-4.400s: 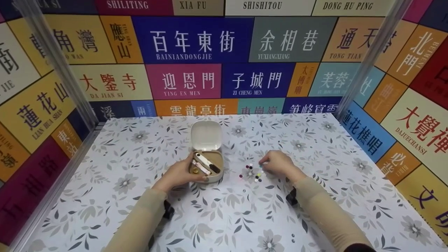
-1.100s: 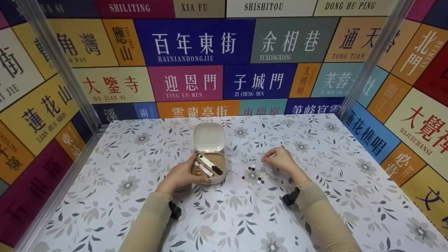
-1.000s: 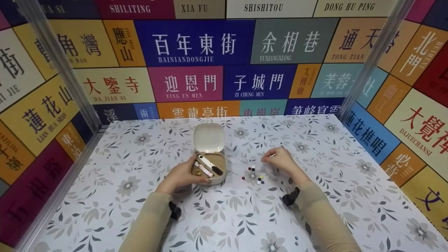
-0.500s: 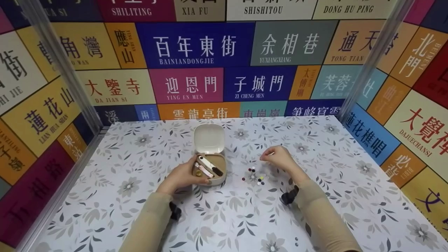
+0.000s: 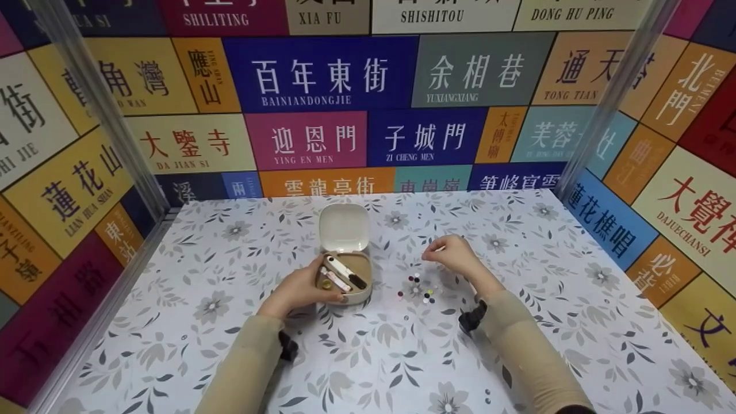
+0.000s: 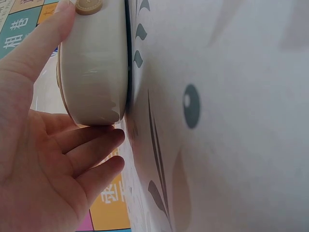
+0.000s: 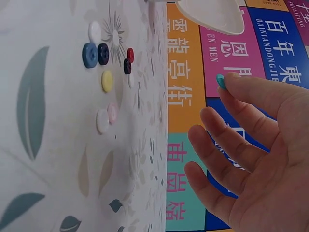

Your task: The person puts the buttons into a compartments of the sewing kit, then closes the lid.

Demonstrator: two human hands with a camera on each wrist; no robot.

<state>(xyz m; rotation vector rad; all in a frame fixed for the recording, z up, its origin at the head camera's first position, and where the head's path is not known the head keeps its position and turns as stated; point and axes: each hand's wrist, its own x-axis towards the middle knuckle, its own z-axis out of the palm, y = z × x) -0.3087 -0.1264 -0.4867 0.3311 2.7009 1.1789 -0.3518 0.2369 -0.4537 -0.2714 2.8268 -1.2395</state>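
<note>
My left hand [image 5: 296,290] grips the near left side of an off-white sewing box [image 5: 359,296], thumb at its front. The box's lid [image 5: 344,227] stands raised at the back. Inside lie a white stick with a dark brown end [image 5: 346,272], a thinner pinkish-white stick [image 5: 336,279] and a small gold round piece [image 5: 326,284]. Between thumb and index finger, my right hand [image 5: 457,257] pinches a small teal button [image 7: 221,81], held above the table to the right of the box. Its other fingers are spread loosely in the right wrist view.
Several loose buttons lie on the floral tabletop [image 5: 379,368] between box and right hand, among them a yellow button [image 7: 107,80], a blue button [image 7: 90,55] and a red button [image 7: 130,55]. Sign-printed panels [image 5: 322,75] enclose the table's back and sides.
From down beside the loose buttons, my right hand has risen with the teal button and lately drifted left towards the box. My left hand keeps its grip on the box.
</note>
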